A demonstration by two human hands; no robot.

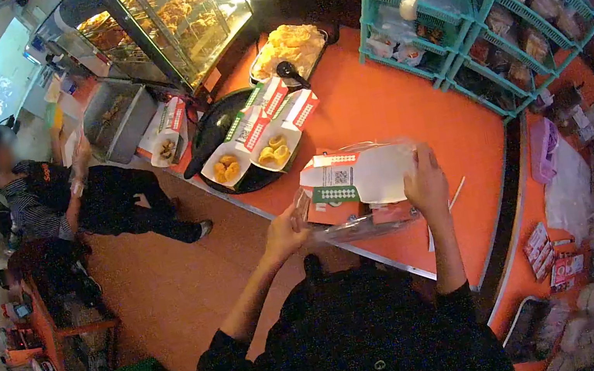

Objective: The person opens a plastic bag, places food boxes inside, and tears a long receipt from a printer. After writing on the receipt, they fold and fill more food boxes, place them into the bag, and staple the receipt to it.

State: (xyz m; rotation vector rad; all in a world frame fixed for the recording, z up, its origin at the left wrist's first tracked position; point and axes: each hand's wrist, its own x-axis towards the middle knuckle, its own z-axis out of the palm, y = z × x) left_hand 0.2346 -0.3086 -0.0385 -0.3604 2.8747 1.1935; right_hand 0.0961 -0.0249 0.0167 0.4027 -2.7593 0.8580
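Just above the front edge of the orange counter, a clear plastic bag [355,229] hangs between my two hands. Inside or against it are a red, white and green paper food box [332,177] with a printed code and a plain white flap [383,175]. Orange-red boxes show lower down through the film. My left hand [288,234] is closed at the bag's left side. On the opposite side, the fingers of my right hand [427,179] close on the bag's edge beside the white flap. A thin white stick [457,192] lies right of my right hand.
A round black tray [213,127] holds open food boxes [229,167]. Behind it are a tray of fried food [288,49] and a lit glass display [188,27]. Green plastic racks [414,16] stand at the back right. A co-worker [38,185] stands left.
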